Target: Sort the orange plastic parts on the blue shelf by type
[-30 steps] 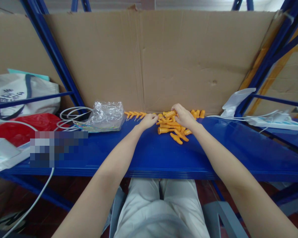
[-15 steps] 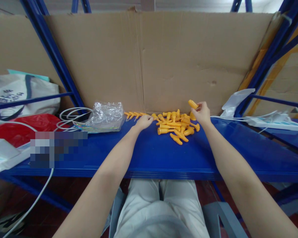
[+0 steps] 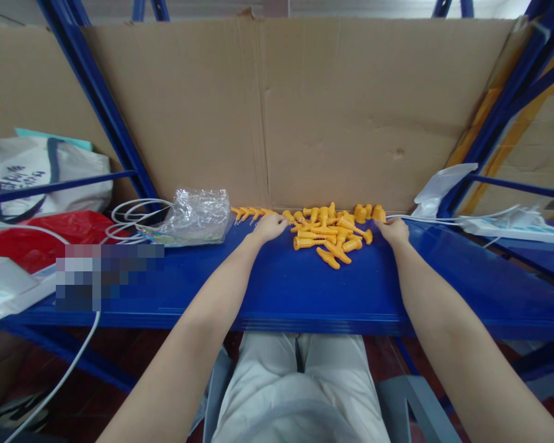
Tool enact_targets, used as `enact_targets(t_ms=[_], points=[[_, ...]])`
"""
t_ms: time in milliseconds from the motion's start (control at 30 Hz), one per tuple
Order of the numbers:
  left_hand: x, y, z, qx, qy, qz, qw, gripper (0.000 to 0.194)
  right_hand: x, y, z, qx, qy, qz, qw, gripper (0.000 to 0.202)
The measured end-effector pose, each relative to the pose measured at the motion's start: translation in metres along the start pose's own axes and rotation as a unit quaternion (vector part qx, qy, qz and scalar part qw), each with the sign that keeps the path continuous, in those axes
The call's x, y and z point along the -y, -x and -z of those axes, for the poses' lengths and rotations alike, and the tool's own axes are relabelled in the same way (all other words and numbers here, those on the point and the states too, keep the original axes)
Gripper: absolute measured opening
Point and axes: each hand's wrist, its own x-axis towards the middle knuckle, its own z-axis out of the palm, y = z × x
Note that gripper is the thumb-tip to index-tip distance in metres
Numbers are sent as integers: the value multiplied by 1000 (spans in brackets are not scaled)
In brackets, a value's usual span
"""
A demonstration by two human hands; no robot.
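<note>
A jumbled pile of orange plastic corkscrew parts, T-shaped handles and hollow sleeves among them, lies against the cardboard. My left hand rests at the pile's left side with its fingers curled closed; what they hold, if anything, is hidden. Right by its fingertips is an orange corkscrew handle. Behind that hand runs a row of corkscrews with metal spirals. On the pile's right, my right hand pinches an orange sleeve standing upright on the shelf. Similar orange sleeves stand just left of it.
A blue metal shelf forms the work surface, with a cardboard sheet along its back. Left of the corkscrews lies a clear plastic bag beside coiled white cables. A white power strip lies at the far right.
My right hand has lowered the orange sleeve from above the pile and set it upright at the right, beside the other sleeves. My left hand has hardly moved.
</note>
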Motion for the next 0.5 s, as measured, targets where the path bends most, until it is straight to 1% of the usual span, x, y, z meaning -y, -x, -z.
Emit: enact_targets(t_ms=[67, 100, 233, 333, 433, 500], points=[[-1, 0, 0, 6, -14, 0, 1000, 34, 5, 3, -1, 17, 52, -44, 998, 22], [-1, 0, 1, 9, -22, 0, 1000, 35, 7, 4, -2, 28, 72, -48, 996, 22], [-4, 1, 2, 20, -54, 4, 998, 42, 10, 6, 0, 65, 132, -50, 988, 25], [-6, 2, 2, 24, -59, 10, 998, 42, 10, 5, 3, 88, 153, -40, 984, 24], [-6, 2, 2, 26, -57, 13, 998, 41, 11, 6, 6, 94, 158, -41, 982, 25], [-6, 2, 2, 24, -50, 15, 998, 41, 12, 7, 7, 82, 155, -48, 983, 26]])
